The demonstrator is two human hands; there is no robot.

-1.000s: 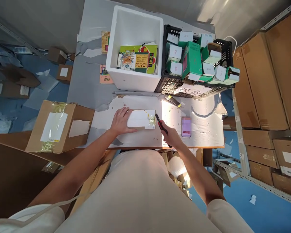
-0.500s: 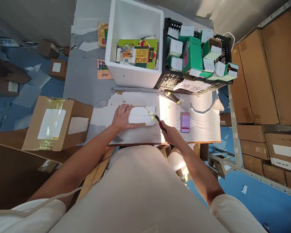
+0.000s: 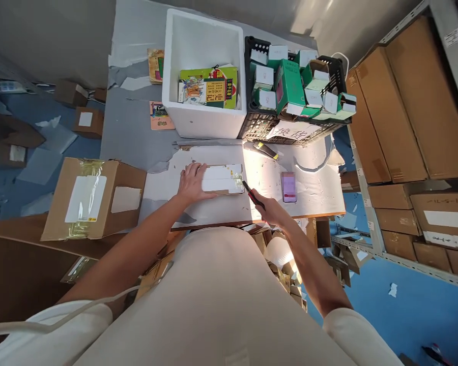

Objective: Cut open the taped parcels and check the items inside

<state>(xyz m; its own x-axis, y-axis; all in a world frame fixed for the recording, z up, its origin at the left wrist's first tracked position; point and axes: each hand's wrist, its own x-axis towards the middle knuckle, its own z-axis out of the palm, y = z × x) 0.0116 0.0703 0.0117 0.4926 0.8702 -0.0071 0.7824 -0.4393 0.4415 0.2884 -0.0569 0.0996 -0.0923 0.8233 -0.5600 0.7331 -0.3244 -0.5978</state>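
Note:
A small flat cardboard box [image 3: 222, 178] lies on the white work surface, with a white label and shiny tape at its right end. My left hand [image 3: 192, 183] grips the box's left end, thumb along the near edge and fingers over the top. In my right hand [image 3: 270, 209] is a black and red utility knife [image 3: 253, 195]. Its tip is at the taped right end of the box; whether it touches the tape I cannot tell.
Behind stand a white foam box [image 3: 204, 122] holding books and a black crate [image 3: 257, 127] of green-white cartons. A yellow-black cutter [image 3: 266, 150] and a phone [image 3: 289, 187] lie to the right. A larger taped carton [image 3: 127, 175] stands left; shelves of cartons [image 3: 402, 117] rise right.
The camera view has shifted slightly. My left hand stays on the box, and the knife in my right hand remains at the box's right end.

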